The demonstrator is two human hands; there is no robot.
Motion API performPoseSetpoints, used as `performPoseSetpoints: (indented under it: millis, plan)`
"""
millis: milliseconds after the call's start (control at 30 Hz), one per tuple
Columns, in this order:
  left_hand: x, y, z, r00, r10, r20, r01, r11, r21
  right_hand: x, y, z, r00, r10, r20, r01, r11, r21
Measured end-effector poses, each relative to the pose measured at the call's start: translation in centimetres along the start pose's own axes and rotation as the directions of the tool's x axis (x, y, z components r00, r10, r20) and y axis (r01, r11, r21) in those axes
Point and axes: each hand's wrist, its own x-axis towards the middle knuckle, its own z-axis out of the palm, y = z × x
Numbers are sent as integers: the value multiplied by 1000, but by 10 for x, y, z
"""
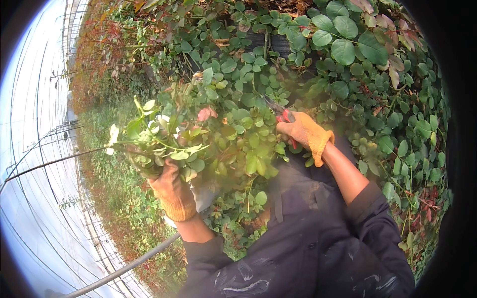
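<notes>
One bunch of leafy rose stems (145, 133) rises above the left hand (173, 192), its gloved fingers wrapped around the lower end. Well apart, the right hand (307, 133) has its fingers curled round red-handled pruning shears (280, 113), tips reaching beyond them into rose foliage (246, 99); whether the tips are parted, I can't tell. I'd seat each stem deep before squeezing, other fingers clear.

leaves (233, 161) between the hands (173, 192) (302, 130) are blurred, and the right glove (318, 141) partly hides the red-handled pruners (284, 116).
</notes>
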Motion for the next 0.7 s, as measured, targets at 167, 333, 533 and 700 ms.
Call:
performPoseSetpoints:
  millis: [167,333,533,700]
  plan:
    - [40,11,-184,950,278,-140,-246,946,211,-16,13,5,999,19,27,-22,994,105]
    - [74,-72,-267,939,-206,-277,345,561,752,-19,20,11,999,-32,10,30,988,152]
    - [51,-47,-209,945,-175,-277,307,768,563,-33,4,4,998,-29,-63,34,995,90]
    - [44,67,-65,819,564,105,-451,520,726,-24,-34,18,984,-152,-99,153,988,10]
